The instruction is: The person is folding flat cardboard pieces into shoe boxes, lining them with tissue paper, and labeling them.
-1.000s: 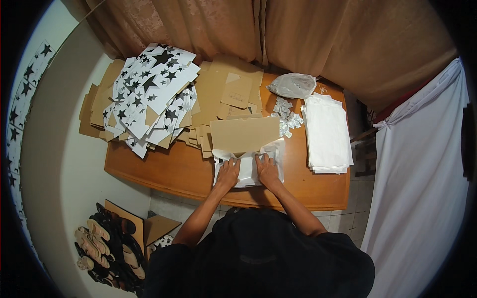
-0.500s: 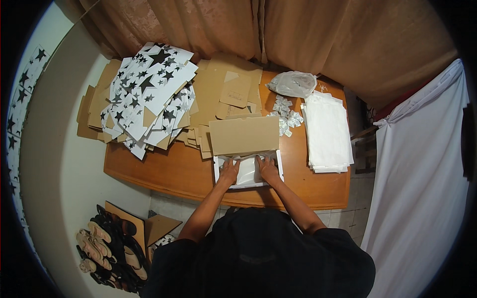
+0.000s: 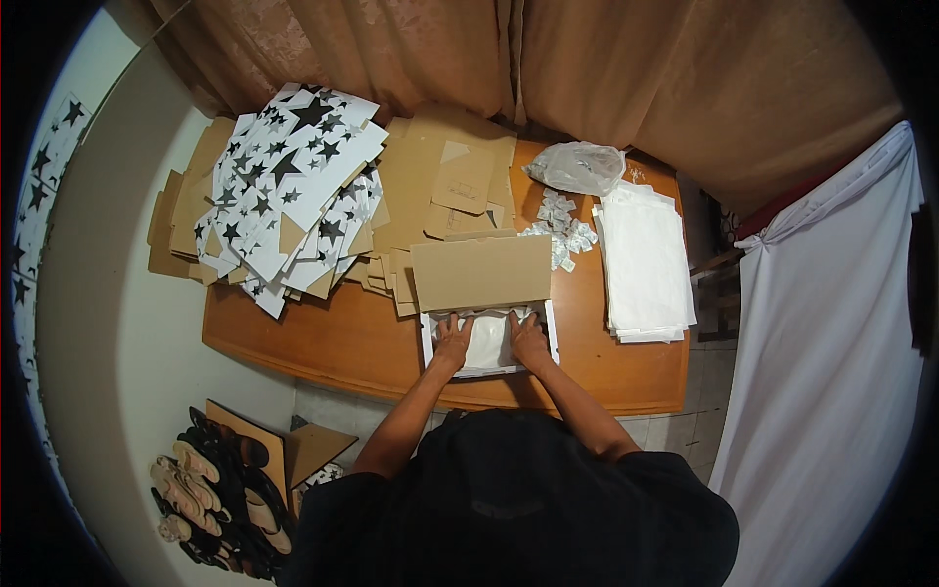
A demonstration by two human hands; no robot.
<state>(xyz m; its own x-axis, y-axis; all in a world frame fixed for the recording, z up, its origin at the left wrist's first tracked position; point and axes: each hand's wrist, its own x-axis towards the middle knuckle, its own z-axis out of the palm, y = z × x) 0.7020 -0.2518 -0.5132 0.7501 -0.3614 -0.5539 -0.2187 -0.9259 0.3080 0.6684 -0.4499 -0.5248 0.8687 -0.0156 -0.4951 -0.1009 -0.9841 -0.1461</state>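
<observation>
An open cardboard box (image 3: 480, 275) stands near the table's front edge, brown inside and white outside, its lid raised on the far side. White tissue paper (image 3: 488, 346) lines the box, and what lies under it is hidden. My left hand (image 3: 452, 343) reaches into the box's left part, fingers stretched forward on the paper. In the right part, my right hand (image 3: 529, 341) rests on the paper in the same way with its fingers apart. Neither hand appears to grip anything.
Flat star-patterned cardboard sheets (image 3: 284, 181) are heaped at the left. Plain brown cardboard (image 3: 411, 171) lies behind the box. To the right are small white packets (image 3: 562, 232), a plastic bag (image 3: 577, 167) and stacked white paper (image 3: 646, 264). Shoes (image 3: 210, 489) hang low left.
The lid has tipped slightly forward over the box. Between my hands the tissue paper looks a little shifted. Both hands stay inside the box with only small finger movements.
</observation>
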